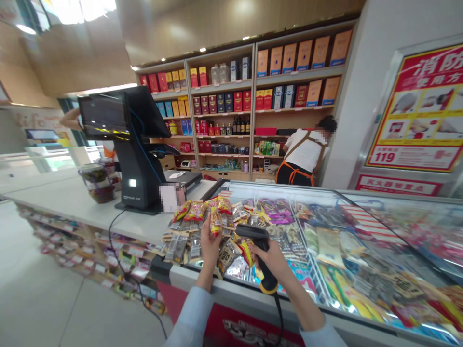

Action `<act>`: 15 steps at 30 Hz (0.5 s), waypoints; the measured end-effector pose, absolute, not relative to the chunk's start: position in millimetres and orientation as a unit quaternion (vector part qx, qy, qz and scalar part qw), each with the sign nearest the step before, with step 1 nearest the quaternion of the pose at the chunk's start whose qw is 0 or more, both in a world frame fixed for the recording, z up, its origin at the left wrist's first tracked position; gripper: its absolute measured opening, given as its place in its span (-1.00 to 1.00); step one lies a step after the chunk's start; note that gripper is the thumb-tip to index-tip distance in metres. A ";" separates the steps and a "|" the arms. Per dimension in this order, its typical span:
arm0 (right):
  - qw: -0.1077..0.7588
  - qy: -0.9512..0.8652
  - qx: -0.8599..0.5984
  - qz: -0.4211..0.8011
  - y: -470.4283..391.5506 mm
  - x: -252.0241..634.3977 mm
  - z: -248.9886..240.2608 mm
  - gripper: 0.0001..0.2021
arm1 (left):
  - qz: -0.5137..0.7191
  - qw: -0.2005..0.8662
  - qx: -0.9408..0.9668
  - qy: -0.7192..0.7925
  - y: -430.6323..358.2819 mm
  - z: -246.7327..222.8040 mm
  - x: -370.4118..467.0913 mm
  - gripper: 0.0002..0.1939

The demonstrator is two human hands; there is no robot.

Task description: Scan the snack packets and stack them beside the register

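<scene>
My left hand (210, 246) is closed on a small red and yellow snack packet (216, 222), held upright above a heap of packets. In my right hand (272, 258) is a black handheld barcode scanner (265, 274) with a yellow-ended grip. Its head points left, toward the packet, and its cable hangs down over the freezer front. Under both hands lie several small snack packets (195, 210), some red and yellow, others clear and brown, piled on the freezer's glass top. Another red and yellow packet (247, 253) lies just left of my right fingers.
A glass-topped chest freezer (376, 318) with packaged goods stretches right. On the white counter (68, 193) at left stand a checkout terminal (135, 159) and clear tubs (98, 185). Its cable (117, 260) droops in front. A person in an apron (302, 154) bends near the back shelves (224, 108).
</scene>
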State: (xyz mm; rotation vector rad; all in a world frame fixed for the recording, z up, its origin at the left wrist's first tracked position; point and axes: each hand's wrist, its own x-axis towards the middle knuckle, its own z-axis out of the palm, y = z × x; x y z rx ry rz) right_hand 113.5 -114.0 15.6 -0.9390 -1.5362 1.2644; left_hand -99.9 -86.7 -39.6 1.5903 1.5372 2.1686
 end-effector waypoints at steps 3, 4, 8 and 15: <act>0.457 -0.613 -0.382 0.519 -114.9 113.3 15.7 -0.72 | 0.696 0.017 0.519 0.496 -86.6 -39.8 -98.9 -0.34; 0.458 -0.607 -0.385 0.524 -115.2 113.5 16.3 -0.71 | 0.694 0.017 0.521 0.498 -86.7 -39.6 -98.6 -0.34; 0.463 -0.597 -0.393 0.524 -117.4 120.7 20.8 -0.70 | 0.688 0.001 0.525 0.502 -87.4 -38.7 -99.4 -0.36; 0.520 -0.542 -0.424 0.507 -127.5 174.9 29.2 -0.72 | 0.681 -0.043 0.555 0.476 -102.2 -16.0 -84.5 -0.36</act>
